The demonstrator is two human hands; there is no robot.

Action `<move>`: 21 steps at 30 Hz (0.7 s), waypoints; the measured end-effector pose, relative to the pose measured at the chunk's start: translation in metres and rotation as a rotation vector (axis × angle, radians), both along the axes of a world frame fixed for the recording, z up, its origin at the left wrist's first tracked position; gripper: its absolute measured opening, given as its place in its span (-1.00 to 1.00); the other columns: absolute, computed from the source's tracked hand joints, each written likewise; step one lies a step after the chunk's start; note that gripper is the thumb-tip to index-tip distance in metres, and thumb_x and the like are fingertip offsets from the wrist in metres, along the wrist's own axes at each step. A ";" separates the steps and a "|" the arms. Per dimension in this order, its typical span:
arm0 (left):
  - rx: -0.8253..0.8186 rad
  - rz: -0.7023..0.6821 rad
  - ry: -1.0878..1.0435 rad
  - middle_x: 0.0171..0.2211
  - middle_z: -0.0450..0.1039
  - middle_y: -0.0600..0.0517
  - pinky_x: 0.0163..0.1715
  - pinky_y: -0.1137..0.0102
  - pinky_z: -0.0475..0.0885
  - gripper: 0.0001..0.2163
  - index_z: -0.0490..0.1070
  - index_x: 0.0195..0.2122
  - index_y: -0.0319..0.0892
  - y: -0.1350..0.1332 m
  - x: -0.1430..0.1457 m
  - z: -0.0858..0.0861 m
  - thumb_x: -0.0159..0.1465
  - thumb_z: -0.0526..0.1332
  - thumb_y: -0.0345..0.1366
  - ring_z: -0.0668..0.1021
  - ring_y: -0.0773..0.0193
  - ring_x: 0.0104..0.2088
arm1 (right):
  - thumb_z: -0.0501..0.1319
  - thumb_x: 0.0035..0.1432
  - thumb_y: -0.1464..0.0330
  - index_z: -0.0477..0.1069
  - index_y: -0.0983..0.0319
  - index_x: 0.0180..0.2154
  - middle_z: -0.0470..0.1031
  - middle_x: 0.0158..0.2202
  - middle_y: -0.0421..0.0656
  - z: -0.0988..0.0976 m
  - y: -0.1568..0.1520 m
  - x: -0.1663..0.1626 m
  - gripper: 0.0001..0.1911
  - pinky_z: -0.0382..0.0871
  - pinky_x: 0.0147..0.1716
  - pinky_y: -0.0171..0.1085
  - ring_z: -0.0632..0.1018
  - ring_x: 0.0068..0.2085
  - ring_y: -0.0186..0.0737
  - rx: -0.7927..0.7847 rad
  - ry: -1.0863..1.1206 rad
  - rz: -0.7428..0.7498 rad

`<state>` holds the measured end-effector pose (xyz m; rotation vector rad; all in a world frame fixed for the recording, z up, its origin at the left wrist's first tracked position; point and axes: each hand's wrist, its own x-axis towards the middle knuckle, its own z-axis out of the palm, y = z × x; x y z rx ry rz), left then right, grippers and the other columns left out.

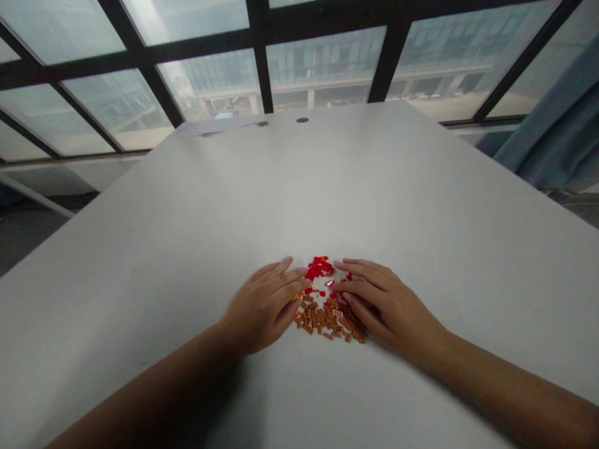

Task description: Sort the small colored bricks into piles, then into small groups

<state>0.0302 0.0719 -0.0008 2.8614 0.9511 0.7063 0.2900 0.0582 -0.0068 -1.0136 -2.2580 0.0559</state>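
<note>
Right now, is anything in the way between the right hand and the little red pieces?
Nothing visible is: the right hand is right beside the red pieces. Most brown pieces lie nearer the person, and the left hand is opposite.

"Is this a home?"
"More like an office or plain workroom; I can't tell which. A broad white counter (318,181) stretches toward a wall of dark-framed windows (262,62)."
"What's outside?"
"A large building (327,59) with rows of glass."
"And indoors?"
"A blue-grey curtain (561,137) at right, thin white sheets (218,127) by the counter's far edge."
</note>
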 end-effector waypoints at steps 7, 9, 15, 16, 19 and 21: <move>0.003 -0.003 0.005 0.09 0.53 -0.13 0.20 0.10 0.42 -0.72 0.43 0.07 -0.20 0.001 0.000 -0.001 0.36 0.12 -0.43 0.44 0.03 0.24 | 0.13 0.30 0.43 0.54 0.17 -0.14 0.59 0.02 0.00 -0.002 0.002 0.001 -0.79 0.53 0.02 0.05 0.58 0.06 -0.05 0.021 0.004 -0.004; 0.003 -0.004 0.007 0.09 0.53 -0.13 0.20 0.09 0.42 -0.72 0.44 0.07 -0.21 0.001 0.000 0.000 0.36 0.12 -0.43 0.44 0.03 0.24 | 0.15 0.30 0.41 0.54 0.17 -0.18 0.60 0.00 0.01 -0.002 0.003 0.001 -0.82 0.54 0.00 0.05 0.59 0.04 -0.04 0.052 -0.008 -0.008; 0.000 -0.005 0.011 0.08 0.54 -0.13 0.19 0.08 0.41 -0.73 0.44 0.07 -0.22 0.001 0.000 0.000 0.36 0.13 -0.43 0.44 0.01 0.24 | 0.21 0.27 0.40 0.52 0.19 -0.24 0.60 -0.03 0.03 -0.003 0.004 0.001 -0.90 0.55 -0.03 0.06 0.60 0.02 0.00 0.066 -0.014 -0.004; 0.002 -0.004 0.009 0.08 0.54 -0.13 0.19 0.09 0.41 -0.73 0.44 0.06 -0.22 0.001 0.000 -0.001 0.36 0.13 -0.43 0.45 0.01 0.24 | 0.22 0.27 0.40 0.51 0.19 -0.24 0.60 -0.03 0.03 -0.002 0.004 0.001 -0.91 0.55 -0.03 0.06 0.59 0.02 0.00 0.060 -0.012 -0.004; 0.002 -0.005 0.001 0.08 0.54 -0.14 0.18 0.08 0.42 -0.73 0.44 0.06 -0.22 0.001 0.000 -0.001 0.37 0.12 -0.42 0.45 0.00 0.23 | 0.20 0.27 0.41 0.49 0.19 -0.26 0.60 -0.02 0.02 -0.001 0.004 0.000 -0.92 0.56 -0.04 0.03 0.59 0.02 -0.03 0.022 -0.009 -0.008; 0.003 -0.002 0.000 0.08 0.54 -0.13 0.18 0.08 0.43 -0.74 0.45 0.05 -0.21 0.001 0.000 -0.002 0.37 0.12 -0.42 0.45 0.00 0.23 | 0.20 0.26 0.43 0.47 0.19 -0.26 0.60 -0.02 0.02 -0.001 0.004 0.000 -0.93 0.56 -0.04 0.00 0.60 0.01 -0.05 -0.003 -0.006 -0.015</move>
